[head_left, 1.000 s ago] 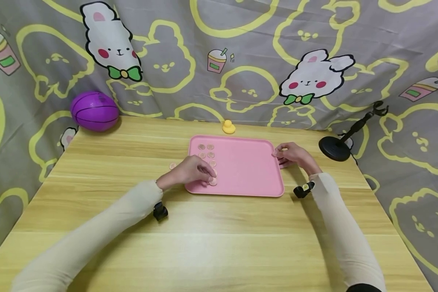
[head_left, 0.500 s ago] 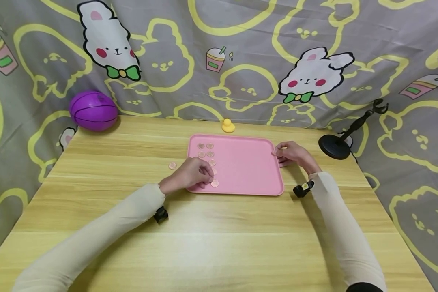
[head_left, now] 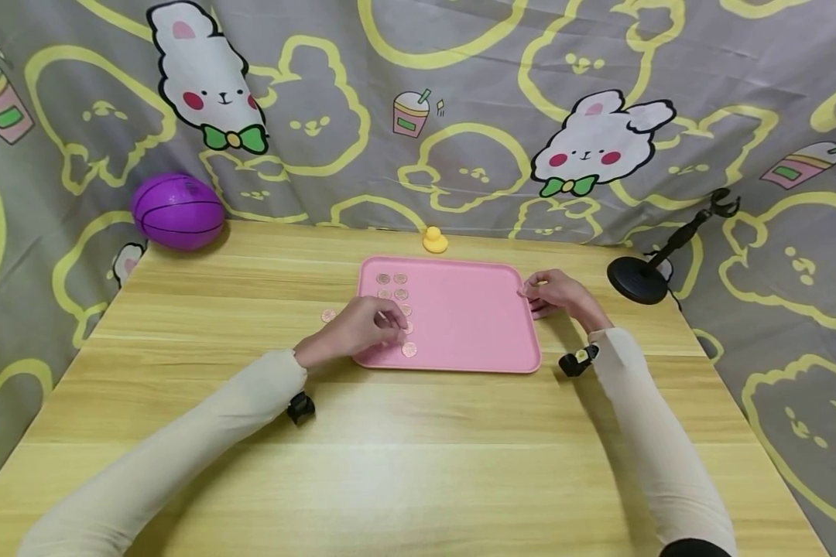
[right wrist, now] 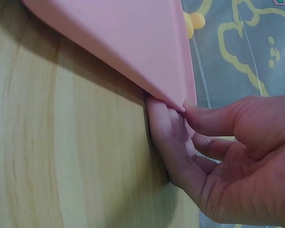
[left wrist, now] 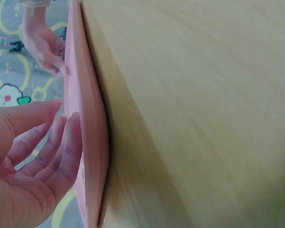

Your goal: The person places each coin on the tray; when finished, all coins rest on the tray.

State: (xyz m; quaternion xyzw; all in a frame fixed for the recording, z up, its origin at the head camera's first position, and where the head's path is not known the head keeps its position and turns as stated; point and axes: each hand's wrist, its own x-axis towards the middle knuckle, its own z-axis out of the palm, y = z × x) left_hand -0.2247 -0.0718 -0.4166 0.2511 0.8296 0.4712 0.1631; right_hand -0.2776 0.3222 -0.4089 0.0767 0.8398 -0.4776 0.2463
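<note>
On the table lies a pink tray (head_left: 474, 317) with several small copper-coloured coins (head_left: 400, 278) lined up near its left end. My left hand (head_left: 362, 325) hovers over that end, fingers loosely bent; in the left wrist view a gap shows between thumb and fingers, and no coin is visible there. The hand partly hides some coins. Just beyond its fingertips is the nearest coin (head_left: 409, 350) of the front row. My right hand (head_left: 560, 294) holds the tray's right edge; the right wrist view shows the thumb (right wrist: 206, 118) on the rim and fingers tucked against the underside.
One loose coin (head_left: 328, 316) lies on the table left of the tray. Behind the tray sits a yellow rubber duck (head_left: 435, 240). A purple ball (head_left: 179, 211) stands at the back left, a black stand (head_left: 638, 280) at the back right. A patterned curtain (head_left: 474, 93) backs the table.
My left hand has let go of the front coin, which lies a little further right on the tray, and has drawn back slightly left. The right hand stays at the tray edge.
</note>
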